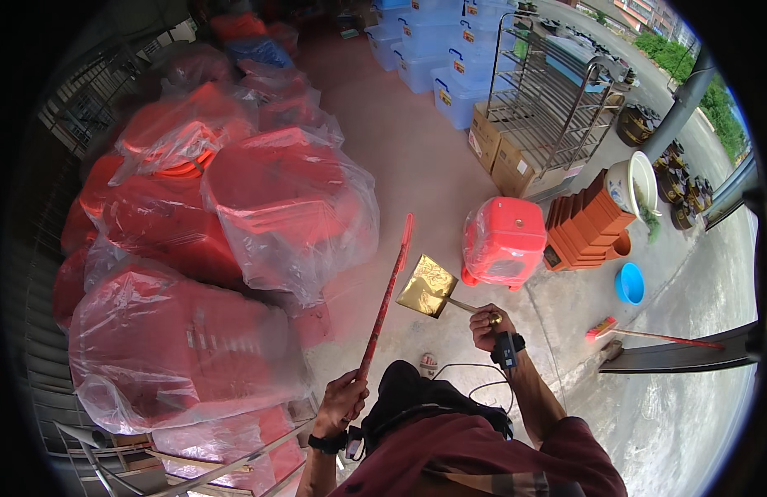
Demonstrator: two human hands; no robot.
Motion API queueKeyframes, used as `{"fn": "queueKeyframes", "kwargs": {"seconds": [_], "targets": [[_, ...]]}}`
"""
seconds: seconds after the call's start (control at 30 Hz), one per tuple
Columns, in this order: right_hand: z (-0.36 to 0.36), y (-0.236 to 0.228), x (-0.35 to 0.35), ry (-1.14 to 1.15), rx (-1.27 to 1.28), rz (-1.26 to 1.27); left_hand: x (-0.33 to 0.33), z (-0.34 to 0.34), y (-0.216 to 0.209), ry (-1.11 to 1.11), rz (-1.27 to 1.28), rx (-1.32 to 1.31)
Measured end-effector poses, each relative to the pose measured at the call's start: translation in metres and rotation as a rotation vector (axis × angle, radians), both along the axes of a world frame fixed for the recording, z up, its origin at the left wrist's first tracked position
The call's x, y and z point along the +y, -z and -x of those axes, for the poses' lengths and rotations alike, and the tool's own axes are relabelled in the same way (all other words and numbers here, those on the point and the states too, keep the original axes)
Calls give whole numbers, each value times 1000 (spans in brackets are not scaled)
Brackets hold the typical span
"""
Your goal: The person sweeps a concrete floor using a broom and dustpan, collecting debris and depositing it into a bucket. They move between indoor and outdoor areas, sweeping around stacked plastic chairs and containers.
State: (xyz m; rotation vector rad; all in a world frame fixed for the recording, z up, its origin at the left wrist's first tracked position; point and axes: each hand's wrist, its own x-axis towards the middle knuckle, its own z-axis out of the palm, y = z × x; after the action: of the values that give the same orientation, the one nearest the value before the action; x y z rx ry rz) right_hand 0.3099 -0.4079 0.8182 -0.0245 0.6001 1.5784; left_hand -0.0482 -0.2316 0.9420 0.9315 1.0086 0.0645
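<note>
My left hand (342,401) is closed round the lower end of a long red stick (384,306) with a mottled pattern. The stick points up and away, its far tip over the floor. In my right hand (485,326) is the handle of a shiny gold shovel (428,287) with a flat, square blade. A rounded gold knob shows at the handle's end beside my fingers. The blade hangs just right of the stick, apart from it. Beyond the blade stands a stack of red plastic stools (506,240), partly wrapped in clear film.
Large film-wrapped red bundles (176,348) fill the left side. Clear blue-tinted storage boxes (458,93), a metal rack (557,99) and cardboard boxes (503,157) stand at the back. Brown planters (584,224), a blue basin (629,284) and a red broom (603,329) are at right.
</note>
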Motion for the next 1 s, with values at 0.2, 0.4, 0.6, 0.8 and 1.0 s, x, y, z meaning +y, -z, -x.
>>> {"fn": "queueKeyframes", "kwargs": {"seconds": [0.2, 0.4, 0.6, 0.8, 1.0], "targets": [[-66, -17, 83, 35, -50, 53, 84, -75, -4, 13, -22, -26], [-159, -3, 181, 36, -32, 25, 197, -170, 22, 52, -3, 17], [-248, -10, 266, 63, -113, 108, 309, -268, 8, 101, 32, 6], [-327, -12, 312, 101, -120, 89, 381, -342, 0, 137, 44, 32], [-427, 0, 356, 137, -196, 145, 436, -428, 14, 180, 78, 29]]}}
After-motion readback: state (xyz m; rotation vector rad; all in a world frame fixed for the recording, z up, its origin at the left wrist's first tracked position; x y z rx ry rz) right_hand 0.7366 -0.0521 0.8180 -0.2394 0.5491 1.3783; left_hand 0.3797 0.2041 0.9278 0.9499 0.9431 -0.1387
